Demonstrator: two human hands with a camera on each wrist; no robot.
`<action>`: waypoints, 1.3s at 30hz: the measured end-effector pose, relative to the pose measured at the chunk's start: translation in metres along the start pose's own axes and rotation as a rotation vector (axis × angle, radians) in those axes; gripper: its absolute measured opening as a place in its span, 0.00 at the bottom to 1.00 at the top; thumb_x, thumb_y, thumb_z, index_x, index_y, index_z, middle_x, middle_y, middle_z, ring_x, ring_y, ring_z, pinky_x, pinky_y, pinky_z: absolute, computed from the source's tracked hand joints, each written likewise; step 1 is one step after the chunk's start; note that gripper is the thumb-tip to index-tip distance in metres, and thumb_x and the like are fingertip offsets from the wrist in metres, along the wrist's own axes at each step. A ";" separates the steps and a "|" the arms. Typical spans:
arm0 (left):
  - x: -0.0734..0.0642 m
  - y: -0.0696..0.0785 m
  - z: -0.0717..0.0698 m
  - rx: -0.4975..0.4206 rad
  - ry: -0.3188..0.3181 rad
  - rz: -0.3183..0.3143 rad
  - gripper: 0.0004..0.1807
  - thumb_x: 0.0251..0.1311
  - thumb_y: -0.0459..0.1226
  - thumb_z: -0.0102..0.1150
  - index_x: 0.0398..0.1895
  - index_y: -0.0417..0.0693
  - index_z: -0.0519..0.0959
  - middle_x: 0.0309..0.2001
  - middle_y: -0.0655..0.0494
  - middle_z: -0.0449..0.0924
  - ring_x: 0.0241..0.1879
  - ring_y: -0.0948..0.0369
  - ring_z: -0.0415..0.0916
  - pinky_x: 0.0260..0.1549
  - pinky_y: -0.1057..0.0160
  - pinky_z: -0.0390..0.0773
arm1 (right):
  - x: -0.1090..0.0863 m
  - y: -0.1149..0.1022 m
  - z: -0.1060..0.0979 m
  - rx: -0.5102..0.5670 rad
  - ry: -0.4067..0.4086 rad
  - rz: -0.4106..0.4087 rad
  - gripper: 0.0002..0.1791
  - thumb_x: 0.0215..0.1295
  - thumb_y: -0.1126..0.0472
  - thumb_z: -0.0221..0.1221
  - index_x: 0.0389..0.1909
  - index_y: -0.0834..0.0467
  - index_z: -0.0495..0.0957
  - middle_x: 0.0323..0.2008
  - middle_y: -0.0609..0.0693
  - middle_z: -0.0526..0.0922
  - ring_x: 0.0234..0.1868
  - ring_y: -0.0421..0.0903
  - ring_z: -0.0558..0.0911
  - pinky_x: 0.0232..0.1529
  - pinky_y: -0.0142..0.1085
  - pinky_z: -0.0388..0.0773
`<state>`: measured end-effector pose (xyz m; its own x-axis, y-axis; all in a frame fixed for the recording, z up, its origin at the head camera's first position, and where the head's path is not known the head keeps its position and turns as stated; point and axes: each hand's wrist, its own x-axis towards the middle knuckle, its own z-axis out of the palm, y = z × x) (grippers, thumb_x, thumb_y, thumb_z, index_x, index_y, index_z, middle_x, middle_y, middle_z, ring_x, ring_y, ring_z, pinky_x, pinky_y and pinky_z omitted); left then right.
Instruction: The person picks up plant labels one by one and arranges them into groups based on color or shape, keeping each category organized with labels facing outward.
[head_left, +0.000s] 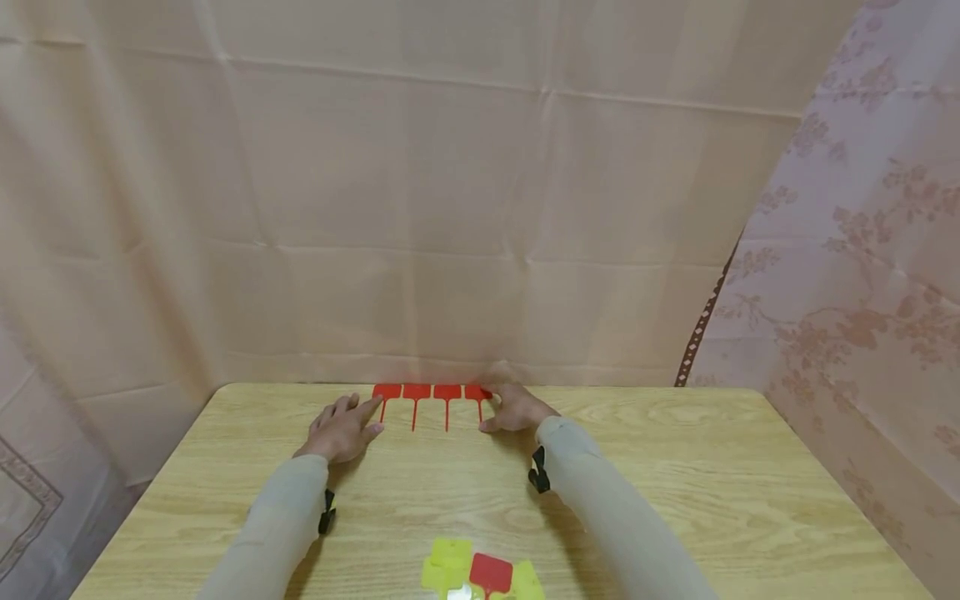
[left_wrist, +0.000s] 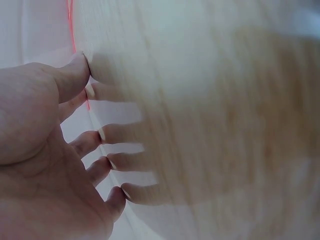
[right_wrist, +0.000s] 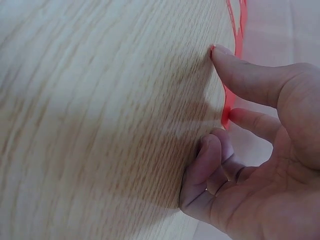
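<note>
Several flat red tags with thin stems lie in a row along the table's far edge, stems toward me. My left hand [head_left: 341, 429] rests at the leftmost tag [head_left: 387, 389], its index fingertip on the head and its thumb near the stem's end. In the left wrist view the fingers of the left hand [left_wrist: 40, 130] are spread, with tips on the wood. My right hand [head_left: 517, 408] touches the rightmost tag [head_left: 475, 392]. In the right wrist view, the index finger meets the tag's red head [right_wrist: 228, 107] and the thumb sits at its stem tip; the other fingers are curled.
Near the table's front edge lies a loose group of yellow tags [head_left: 450, 554] with a red tag [head_left: 491, 573] among them. A beige cloth [head_left: 450, 208] hangs right behind the wooden table [head_left: 637, 467]. Flowered cloth [head_left: 862, 292] hangs on the right.
</note>
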<state>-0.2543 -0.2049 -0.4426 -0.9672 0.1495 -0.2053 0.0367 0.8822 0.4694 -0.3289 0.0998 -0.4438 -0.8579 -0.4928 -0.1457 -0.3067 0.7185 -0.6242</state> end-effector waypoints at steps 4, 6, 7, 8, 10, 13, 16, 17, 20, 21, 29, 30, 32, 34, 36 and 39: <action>0.001 -0.001 0.000 -0.003 -0.003 0.004 0.32 0.79 0.45 0.47 0.80 0.47 0.56 0.78 0.28 0.42 0.73 0.25 0.39 0.66 0.25 0.42 | -0.002 -0.001 0.000 0.019 0.005 -0.012 0.42 0.59 0.64 0.73 0.73 0.64 0.66 0.72 0.62 0.67 0.74 0.61 0.62 0.73 0.55 0.58; 0.001 -0.002 0.000 0.000 -0.005 0.006 0.32 0.79 0.45 0.47 0.80 0.47 0.56 0.78 0.28 0.42 0.73 0.25 0.39 0.66 0.25 0.42 | -0.003 0.000 0.000 0.039 0.009 -0.019 0.41 0.59 0.64 0.73 0.72 0.65 0.67 0.71 0.62 0.68 0.74 0.61 0.62 0.73 0.55 0.58; 0.001 -0.003 0.001 0.000 -0.005 0.006 0.32 0.79 0.45 0.47 0.80 0.47 0.56 0.78 0.28 0.42 0.73 0.25 0.39 0.66 0.25 0.42 | -0.004 0.001 0.000 0.045 0.013 -0.029 0.41 0.59 0.65 0.73 0.72 0.65 0.67 0.71 0.62 0.68 0.73 0.62 0.62 0.72 0.56 0.59; 0.001 -0.003 0.001 0.000 -0.005 0.005 0.32 0.79 0.45 0.47 0.80 0.47 0.56 0.78 0.28 0.42 0.73 0.25 0.40 0.66 0.25 0.43 | -0.004 0.002 0.001 0.061 0.014 -0.031 0.40 0.60 0.65 0.73 0.72 0.64 0.67 0.71 0.62 0.68 0.73 0.62 0.63 0.71 0.56 0.61; 0.001 -0.004 0.002 0.002 -0.005 0.004 0.32 0.79 0.45 0.47 0.80 0.48 0.56 0.78 0.28 0.42 0.73 0.25 0.40 0.66 0.25 0.43 | -0.006 0.004 0.002 0.087 0.017 -0.032 0.40 0.61 0.64 0.72 0.73 0.63 0.67 0.71 0.61 0.68 0.69 0.62 0.68 0.69 0.55 0.66; 0.001 -0.005 0.003 0.003 -0.002 0.004 0.32 0.79 0.45 0.47 0.80 0.48 0.56 0.78 0.28 0.43 0.73 0.25 0.40 0.66 0.25 0.43 | -0.009 0.008 0.003 0.138 0.028 -0.053 0.40 0.61 0.65 0.71 0.73 0.62 0.66 0.71 0.62 0.67 0.55 0.60 0.79 0.55 0.51 0.78; 0.002 -0.005 0.003 0.005 0.001 0.003 0.32 0.79 0.45 0.48 0.80 0.48 0.56 0.78 0.29 0.43 0.73 0.25 0.40 0.67 0.25 0.43 | -0.012 0.012 0.005 0.176 0.042 -0.081 0.39 0.62 0.67 0.70 0.73 0.63 0.66 0.70 0.63 0.68 0.35 0.52 0.82 0.36 0.43 0.82; 0.002 -0.005 0.003 0.006 0.001 0.003 0.32 0.78 0.45 0.48 0.80 0.48 0.56 0.78 0.28 0.43 0.73 0.25 0.40 0.67 0.25 0.43 | -0.012 0.013 0.005 0.174 0.054 -0.089 0.39 0.62 0.67 0.70 0.73 0.63 0.66 0.70 0.63 0.69 0.31 0.49 0.81 0.33 0.40 0.80; 0.003 -0.005 0.003 0.006 0.002 0.003 0.32 0.78 0.45 0.48 0.80 0.48 0.57 0.78 0.29 0.43 0.73 0.26 0.40 0.67 0.25 0.43 | -0.015 0.015 0.007 0.141 0.089 -0.111 0.36 0.62 0.66 0.70 0.70 0.64 0.69 0.65 0.62 0.74 0.26 0.44 0.79 0.29 0.36 0.77; 0.003 -0.005 0.003 0.005 0.003 0.004 0.32 0.78 0.45 0.48 0.80 0.48 0.57 0.78 0.29 0.43 0.73 0.26 0.41 0.67 0.25 0.43 | -0.016 0.014 0.007 0.123 0.103 -0.109 0.35 0.62 0.65 0.71 0.69 0.64 0.70 0.62 0.61 0.77 0.28 0.43 0.78 0.31 0.35 0.77; 0.004 -0.004 0.001 0.002 0.006 0.009 0.32 0.78 0.45 0.48 0.80 0.47 0.57 0.77 0.29 0.44 0.73 0.26 0.41 0.66 0.25 0.44 | -0.034 0.003 0.012 0.035 0.146 -0.116 0.26 0.64 0.63 0.69 0.61 0.65 0.77 0.40 0.57 0.78 0.42 0.50 0.77 0.44 0.46 0.78; 0.005 -0.004 0.001 0.003 0.006 0.010 0.32 0.78 0.45 0.48 0.80 0.47 0.57 0.77 0.28 0.44 0.73 0.25 0.41 0.66 0.25 0.44 | -0.038 0.001 0.012 0.035 0.145 -0.120 0.25 0.65 0.62 0.69 0.61 0.65 0.78 0.41 0.57 0.78 0.42 0.50 0.77 0.44 0.46 0.78; 0.005 -0.004 0.001 0.002 0.003 0.009 0.32 0.78 0.45 0.48 0.80 0.47 0.57 0.78 0.29 0.44 0.73 0.25 0.41 0.66 0.25 0.43 | -0.045 -0.003 0.013 0.031 0.135 -0.130 0.23 0.67 0.61 0.68 0.60 0.65 0.78 0.42 0.57 0.77 0.41 0.49 0.77 0.43 0.46 0.77; 0.005 -0.004 0.000 0.002 0.002 0.009 0.32 0.78 0.45 0.48 0.80 0.48 0.57 0.78 0.29 0.43 0.73 0.26 0.40 0.66 0.25 0.43 | -0.051 -0.005 0.013 0.025 0.126 -0.155 0.21 0.68 0.61 0.67 0.59 0.65 0.79 0.41 0.57 0.77 0.40 0.48 0.77 0.42 0.46 0.78; 0.006 -0.005 0.000 0.004 0.000 0.008 0.32 0.78 0.45 0.48 0.80 0.48 0.57 0.78 0.29 0.43 0.73 0.26 0.40 0.67 0.25 0.43 | -0.057 -0.008 0.014 0.009 0.114 -0.175 0.20 0.68 0.60 0.67 0.57 0.64 0.80 0.40 0.54 0.78 0.38 0.46 0.77 0.40 0.44 0.77; 0.007 -0.005 -0.001 0.003 -0.003 0.008 0.32 0.79 0.46 0.48 0.80 0.48 0.56 0.78 0.29 0.43 0.73 0.26 0.39 0.67 0.26 0.43 | -0.068 -0.013 0.015 -0.028 0.092 -0.213 0.19 0.67 0.59 0.68 0.54 0.64 0.82 0.39 0.51 0.79 0.37 0.44 0.77 0.39 0.41 0.77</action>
<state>-0.2614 -0.2084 -0.4456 -0.9662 0.1579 -0.2038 0.0454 0.8823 0.4686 -0.2606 0.1165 -0.4372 -0.8061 -0.5890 0.0583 -0.4950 0.6169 -0.6119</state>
